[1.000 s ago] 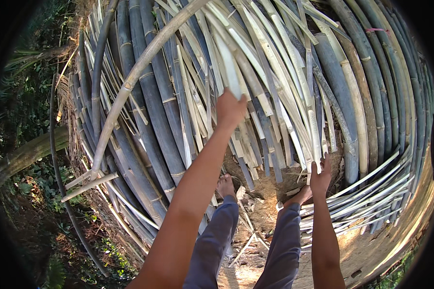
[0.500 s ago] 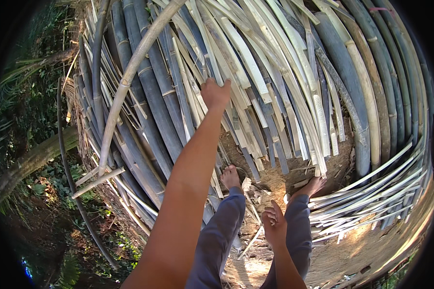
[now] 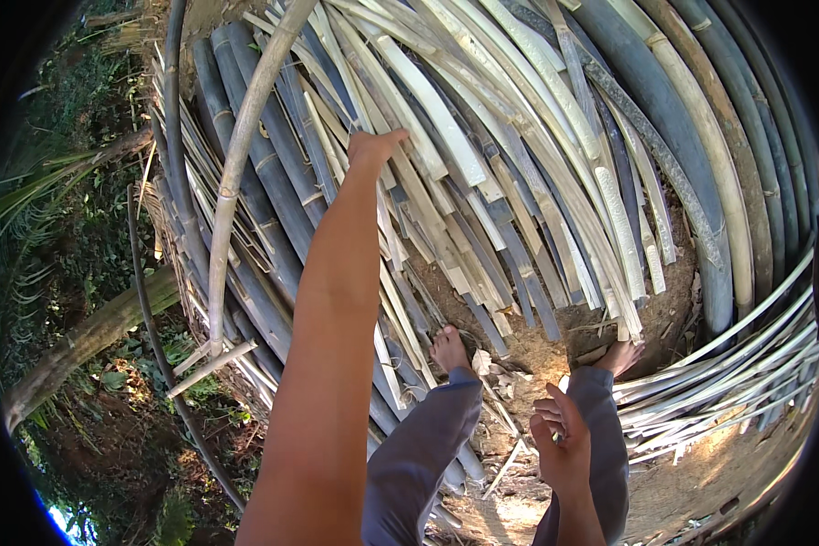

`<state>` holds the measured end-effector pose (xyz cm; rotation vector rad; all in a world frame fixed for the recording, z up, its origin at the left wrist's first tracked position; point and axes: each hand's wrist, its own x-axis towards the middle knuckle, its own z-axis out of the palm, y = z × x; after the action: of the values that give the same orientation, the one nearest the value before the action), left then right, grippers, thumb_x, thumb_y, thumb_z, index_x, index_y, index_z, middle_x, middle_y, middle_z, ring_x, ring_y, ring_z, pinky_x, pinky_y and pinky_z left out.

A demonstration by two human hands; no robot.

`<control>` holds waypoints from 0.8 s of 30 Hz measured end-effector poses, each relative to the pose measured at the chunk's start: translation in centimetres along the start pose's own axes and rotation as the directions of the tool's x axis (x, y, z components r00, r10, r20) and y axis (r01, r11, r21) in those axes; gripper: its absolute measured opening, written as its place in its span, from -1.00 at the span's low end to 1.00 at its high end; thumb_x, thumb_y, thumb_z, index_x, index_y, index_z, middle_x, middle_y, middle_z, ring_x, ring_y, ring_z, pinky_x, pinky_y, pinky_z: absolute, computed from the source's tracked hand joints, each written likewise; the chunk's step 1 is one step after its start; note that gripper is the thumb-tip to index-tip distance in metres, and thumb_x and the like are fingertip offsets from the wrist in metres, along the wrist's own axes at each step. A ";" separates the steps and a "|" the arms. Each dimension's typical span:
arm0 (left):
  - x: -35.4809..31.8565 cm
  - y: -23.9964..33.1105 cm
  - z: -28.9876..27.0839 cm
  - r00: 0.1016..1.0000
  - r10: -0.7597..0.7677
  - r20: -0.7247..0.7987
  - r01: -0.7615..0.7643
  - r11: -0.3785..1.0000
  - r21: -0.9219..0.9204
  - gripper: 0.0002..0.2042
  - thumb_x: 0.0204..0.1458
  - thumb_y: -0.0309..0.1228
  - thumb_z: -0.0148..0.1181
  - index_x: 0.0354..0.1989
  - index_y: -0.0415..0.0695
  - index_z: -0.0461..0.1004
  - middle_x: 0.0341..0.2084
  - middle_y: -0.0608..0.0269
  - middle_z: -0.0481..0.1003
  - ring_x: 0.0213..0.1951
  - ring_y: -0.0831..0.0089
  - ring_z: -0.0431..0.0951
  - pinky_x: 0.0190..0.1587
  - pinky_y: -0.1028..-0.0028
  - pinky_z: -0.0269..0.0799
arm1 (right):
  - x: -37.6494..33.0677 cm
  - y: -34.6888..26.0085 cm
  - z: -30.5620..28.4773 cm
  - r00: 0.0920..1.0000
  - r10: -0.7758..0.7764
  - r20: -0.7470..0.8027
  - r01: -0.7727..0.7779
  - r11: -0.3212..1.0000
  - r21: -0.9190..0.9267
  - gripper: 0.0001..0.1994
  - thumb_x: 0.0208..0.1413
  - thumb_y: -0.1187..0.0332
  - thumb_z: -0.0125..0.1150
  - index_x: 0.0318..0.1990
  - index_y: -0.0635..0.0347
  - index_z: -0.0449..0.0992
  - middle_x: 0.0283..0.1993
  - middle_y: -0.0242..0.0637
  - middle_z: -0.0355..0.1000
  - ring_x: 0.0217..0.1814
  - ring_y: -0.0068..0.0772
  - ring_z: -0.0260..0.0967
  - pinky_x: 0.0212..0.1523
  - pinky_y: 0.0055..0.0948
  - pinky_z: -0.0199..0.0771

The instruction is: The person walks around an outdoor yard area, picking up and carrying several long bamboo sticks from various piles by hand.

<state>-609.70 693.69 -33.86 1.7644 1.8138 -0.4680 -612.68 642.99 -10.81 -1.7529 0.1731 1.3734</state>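
Observation:
Long split bamboo strips lie in a thick pile ahead of me, their cut ends toward my feet. Over the left part of this pile reaches my left hand, back of the hand up and thumb pointing right. It is closed on a pale bamboo strip; its fingertips are hidden. My right hand hangs low in front of my right leg, holding nothing, with its fingers loosely bent and apart.
Dark whole bamboo poles lie left, crossed by a pale pole. More thick poles curve along the right. Thin strips are bundled at lower right. My bare feet stand on dirt; green plants grow left.
My left hand has shifted left across the strips and slightly farther away. My view has moved a little, and my right hand sits lower and farther right, still free.

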 end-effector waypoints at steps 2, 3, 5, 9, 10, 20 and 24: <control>0.1 0.6 -0.1 0.997 -0.014 -0.070 0.023 0.992 0.123 -0.13 -0.24 -0.06 0.48 0.13 -0.53 0.31 0.07 -0.19 0.46 0.03 0.06 0.56 0.05 0.27 0.49 | 0.2 -0.9 -0.1 0.999 -0.026 0.021 0.025 0.999 0.028 -0.49 0.17 0.32 0.26 0.24 0.30 0.34 -0.03 -0.05 0.52 0.05 -0.21 0.50 0.06 -0.26 0.46; -0.4 0.6 0.0 0.993 -0.022 -0.119 0.036 0.993 0.116 -0.11 -0.25 -0.05 0.47 0.14 -0.52 0.28 0.02 -0.17 0.49 0.00 0.08 0.57 0.04 0.29 0.51 | 0.2 -1.0 -0.2 0.999 -0.038 0.027 0.037 0.999 0.035 -0.49 0.17 0.32 0.26 0.24 0.30 0.34 -0.02 -0.05 0.52 0.05 -0.21 0.50 0.06 -0.26 0.46; -1.3 0.7 0.3 0.977 -0.037 -0.211 0.059 0.993 0.100 -0.08 -0.27 -0.02 0.46 0.14 -0.50 0.22 -0.08 -0.14 0.54 -0.05 0.12 0.61 0.01 0.32 0.54 | 0.2 -1.2 -0.3 0.997 -0.061 0.037 0.059 0.997 0.048 -0.49 0.17 0.31 0.27 0.24 0.31 0.34 -0.02 -0.05 0.52 0.06 -0.21 0.50 0.06 -0.26 0.47; -1.6 0.2 -0.6 0.963 -0.105 -0.247 0.130 0.988 0.088 -0.11 -0.22 -0.10 0.39 0.18 -0.49 0.13 -0.06 -0.14 0.52 -0.11 0.09 0.63 -0.04 0.33 0.57 | 0.5 -1.6 -0.4 0.999 0.015 0.052 -0.018 0.998 0.058 -0.48 0.17 0.31 0.27 0.25 0.30 0.33 0.00 -0.04 0.51 0.06 -0.21 0.50 0.06 -0.25 0.47; -0.9 -0.4 -0.7 0.946 -0.101 -0.308 0.124 0.991 0.056 -0.13 -0.21 -0.12 0.40 0.17 -0.53 0.17 -0.06 -0.17 0.52 -0.10 0.07 0.61 -0.04 0.30 0.55 | 0.6 -1.6 -0.5 0.998 0.001 0.060 -0.004 0.999 0.048 -0.48 0.17 0.31 0.27 0.25 0.29 0.33 0.00 -0.04 0.51 0.06 -0.20 0.50 0.06 -0.25 0.47; -2.7 -2.0 -5.1 0.998 -0.038 -0.050 0.019 0.941 -0.339 -0.61 -0.05 -0.32 0.35 -0.24 -0.49 0.51 -0.37 -0.03 0.54 -0.44 0.19 0.58 -0.44 0.13 0.47 | 0.9 -0.6 -0.6 0.996 -0.071 0.062 0.070 0.997 0.026 -0.49 0.18 0.30 0.26 0.25 0.28 0.33 -0.03 -0.04 0.52 0.05 -0.22 0.51 0.05 -0.28 0.49; -10.8 -4.6 -6.7 0.994 -0.072 0.086 0.105 0.866 -0.489 -0.49 -0.09 -0.30 0.40 -0.21 -0.62 0.46 -0.18 -0.22 0.50 -0.16 0.17 0.51 -0.09 0.15 0.43 | 1.2 -0.5 0.1 0.993 -0.094 0.073 0.091 0.995 0.042 -0.51 0.20 0.29 0.24 0.25 0.25 0.34 -0.03 -0.10 0.53 0.04 -0.27 0.51 0.04 -0.30 0.49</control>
<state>-615.52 688.87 -22.67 1.3023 1.7748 -0.0743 -612.00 643.80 -11.56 -1.6547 0.0762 1.3576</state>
